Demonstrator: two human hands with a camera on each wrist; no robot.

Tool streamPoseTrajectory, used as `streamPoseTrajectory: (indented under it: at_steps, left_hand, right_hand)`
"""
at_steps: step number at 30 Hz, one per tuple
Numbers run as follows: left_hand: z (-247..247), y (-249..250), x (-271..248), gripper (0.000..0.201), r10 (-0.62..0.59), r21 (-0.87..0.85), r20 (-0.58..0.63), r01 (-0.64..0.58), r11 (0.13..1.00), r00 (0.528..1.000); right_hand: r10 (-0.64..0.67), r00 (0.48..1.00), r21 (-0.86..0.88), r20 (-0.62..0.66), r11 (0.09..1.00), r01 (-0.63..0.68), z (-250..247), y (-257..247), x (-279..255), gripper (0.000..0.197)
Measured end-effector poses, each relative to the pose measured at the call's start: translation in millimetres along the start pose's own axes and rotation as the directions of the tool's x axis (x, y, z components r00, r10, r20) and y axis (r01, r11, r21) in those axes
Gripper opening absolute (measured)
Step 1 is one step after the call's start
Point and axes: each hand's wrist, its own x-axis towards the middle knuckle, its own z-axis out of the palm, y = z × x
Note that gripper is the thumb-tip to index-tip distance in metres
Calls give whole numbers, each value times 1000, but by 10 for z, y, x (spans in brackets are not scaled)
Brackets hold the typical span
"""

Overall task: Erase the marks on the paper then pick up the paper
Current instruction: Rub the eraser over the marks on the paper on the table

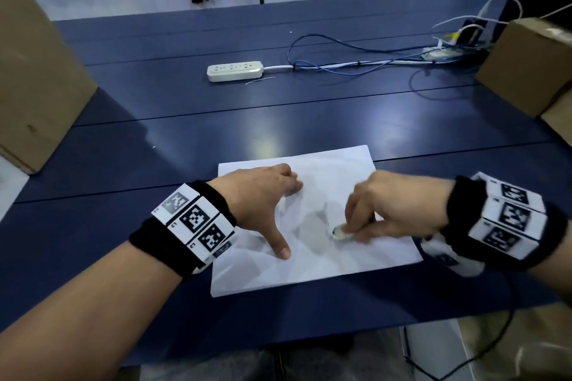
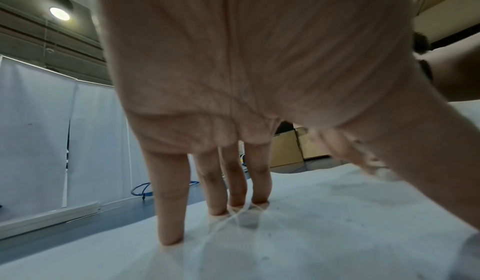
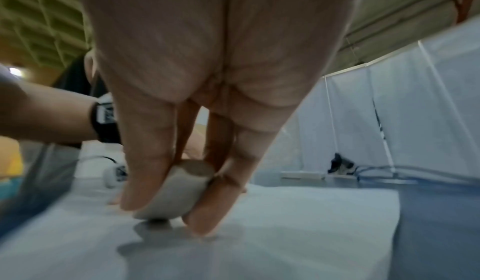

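Note:
A white sheet of paper (image 1: 334, 260) lies on the blue table (image 1: 216, 133) near its front edge. My left hand (image 1: 263, 204) rests spread on the sheet's left part, straight fingers (image 2: 171, 212) and thumb pressing it flat. My right hand (image 1: 387, 210) pinches a small white eraser (image 1: 340, 233) and holds its tip against the paper just right of the left thumb. The right wrist view shows the eraser (image 3: 176, 194) between thumb and fingers, its dark tip touching the paper (image 3: 285, 222). The right hand looks blurred. No clear marks show on the sheet.
A white power strip (image 1: 235, 70) with blue and white cables (image 1: 356, 63) lies across the far middle of the table. Cardboard boxes stand at the left (image 1: 34, 77) and the right (image 1: 532, 62). White curtain panels close the back.

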Motion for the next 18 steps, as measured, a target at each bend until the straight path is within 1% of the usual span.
streamPoseTrajectory:
  at_steps: [1, 2, 4, 6, 7, 8, 9, 10, 12, 13, 14, 15, 16, 18]
  left_hand:
    - [3, 3, 0, 122, -2, -1, -2, 2, 1000, 1000]
    - [6, 5, -2, 121, -1, -2, -3, 1, 1000, 1000]
    - [1, 17, -8, 121, 3, 2, 4, -3, 1000, 1000]
    - [-4, 28, -10, 122, 4, 10, 10, -4, 1000, 1000]
    - [-8, 32, -11, 123, 3, 15, 12, -4, 1000, 1000]
    - [-11, 34, -10, 124, 2, 18, 14, -3, 1000, 1000]
    - [-14, 30, -8, 124, -1, 19, 16, 1, 1000, 1000]
    - [-15, 28, -9, 124, -5, 18, 19, 5, 1000, 1000]
    - [-17, 31, -13, 123, -10, 9, 21, 10, 1000, 1000]
    - [-17, 35, -14, 122, -10, 8, 22, 10, 1000, 1000]
    - [-19, 38, -17, 122, -9, 12, 26, 9, 1000, 1000]
    - [-23, 48, -15, 122, -5, 21, 32, 5, 1000, 999]
    - [-26, 51, -17, 123, -5, 28, 35, 4, 1000, 999]
    - [-31, 65, -10, 124, -4, 38, 38, 3, 999, 999]
  right_hand:
    - [-25, 999, 38, 45, 999, 23, 36, -60, -67, 36]
    - [-33, 997, 67, 63, 997, 29, 55, -62, -95, 35]
    - [16, 1000, 40, 0, 999, -16, -2, 18, -16, 44]
    - [88, 990, -7, -113, 996, -90, -72, 165, 116, 47]
    - [101, 983, -15, -154, 994, -104, -88, 217, 152, 47]
    - [96, 981, -25, -168, 994, -102, -81, 232, 153, 49]
    - [81, 986, -32, -142, 996, -86, -60, 192, 121, 49]
    - [46, 995, -18, -92, 999, -48, -28, 104, 56, 45]
    - [-37, 999, 47, 30, 998, 36, 38, -95, -77, 26]
    - [-59, 996, 85, 66, 995, 54, 62, -131, -108, 21]
    - [-64, 996, 106, 62, 993, 57, 64, -115, -92, 20]
    - [-32, 999, 100, 21, 995, 29, 35, -68, -40, 20]
    - [28, 999, 75, -34, 997, -26, -10, 15, 41, 22]
    - [141, 980, 18, -140, 990, -140, -104, 172, 152, 27]
